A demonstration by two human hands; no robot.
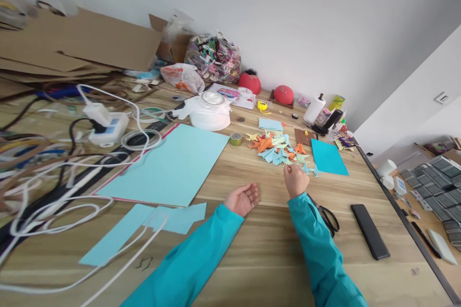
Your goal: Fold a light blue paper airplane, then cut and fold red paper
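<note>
My left hand [244, 199] rests palm up over the wooden table, its fingers loosely curled and apart, with nothing in it. To its right my right hand [296, 180] is closed, at the near edge of a pile of folded paper cranes [276, 147] in orange, light blue and pale yellow. Whatever its fingers hold, if anything, is hidden. Just beyond its knuckles lies a light blue paper crane [310, 169]. Black-handled scissors [328, 218] lie beside my right wrist, partly covered by the sleeve. A bright blue sheet of paper [329, 157] is right of the pile.
A large light blue sheet [167, 163] and cut strips [118, 235] lie at left, near tangled white cables [54, 230] and a power strip [110, 129]. A tape roll [236, 139] stands left of the cranes. A black phone-like slab [370, 231] lies at right.
</note>
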